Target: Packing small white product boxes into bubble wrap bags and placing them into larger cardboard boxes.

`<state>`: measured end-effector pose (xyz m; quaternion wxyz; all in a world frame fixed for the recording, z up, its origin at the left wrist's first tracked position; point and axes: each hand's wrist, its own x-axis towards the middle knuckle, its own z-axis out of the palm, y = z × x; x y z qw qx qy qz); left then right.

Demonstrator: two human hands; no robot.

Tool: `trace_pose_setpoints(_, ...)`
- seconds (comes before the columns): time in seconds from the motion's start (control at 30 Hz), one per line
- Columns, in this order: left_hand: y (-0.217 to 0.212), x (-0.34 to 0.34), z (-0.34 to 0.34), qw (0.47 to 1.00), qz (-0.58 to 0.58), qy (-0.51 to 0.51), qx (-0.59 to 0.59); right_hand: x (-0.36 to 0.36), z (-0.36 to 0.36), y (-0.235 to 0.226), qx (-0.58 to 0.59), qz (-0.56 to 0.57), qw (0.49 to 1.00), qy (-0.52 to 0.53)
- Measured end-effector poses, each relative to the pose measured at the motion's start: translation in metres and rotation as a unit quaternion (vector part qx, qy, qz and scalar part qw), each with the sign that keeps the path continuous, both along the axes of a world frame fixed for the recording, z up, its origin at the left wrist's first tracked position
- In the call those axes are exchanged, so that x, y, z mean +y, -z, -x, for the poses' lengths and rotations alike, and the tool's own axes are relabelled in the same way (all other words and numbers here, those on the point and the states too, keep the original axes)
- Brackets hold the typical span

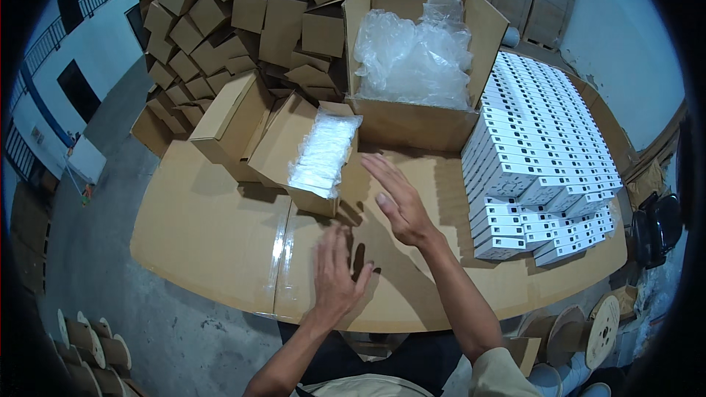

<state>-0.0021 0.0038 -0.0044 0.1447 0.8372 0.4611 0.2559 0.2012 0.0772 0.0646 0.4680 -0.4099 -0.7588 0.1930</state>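
An open cardboard box (283, 132) stands in front of me, tilted, with a row of clear plastic-wrapped packets (322, 156) packed along its right side. Just right of that box hovers my right hand (401, 202), open, fingers stretched forward and holding nothing. Closer to me, my left hand (338, 272) is also open above the cardboard-covered table (213, 242), its fingers pointing toward the box's near end. Shadows of both hands fall on the table.
Behind stands a large carton (419, 123) filled with clear plastic bags (415, 55). Stacked white boxes (544, 140) occupy the table's right side. A closed-looking carton (232, 121) sits left of the open box. Many brown boxes (261, 22) are piled at the back left. Spools (603, 331) stand lower right.
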Motion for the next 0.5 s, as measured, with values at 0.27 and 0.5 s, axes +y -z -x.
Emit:
trace_pose_setpoints(0.27,-0.027,0.076,-0.024,0.898,-0.206,-0.268,-0.281,-0.071,-0.036,-0.001,0.056,0.021,0.997,0.056)
trace_pose_setpoints(0.5,-0.035,0.115,-0.044,0.863,-0.152,-0.274,-0.397,-0.118,-0.04,0.004,0.017,0.063,0.996,0.057)
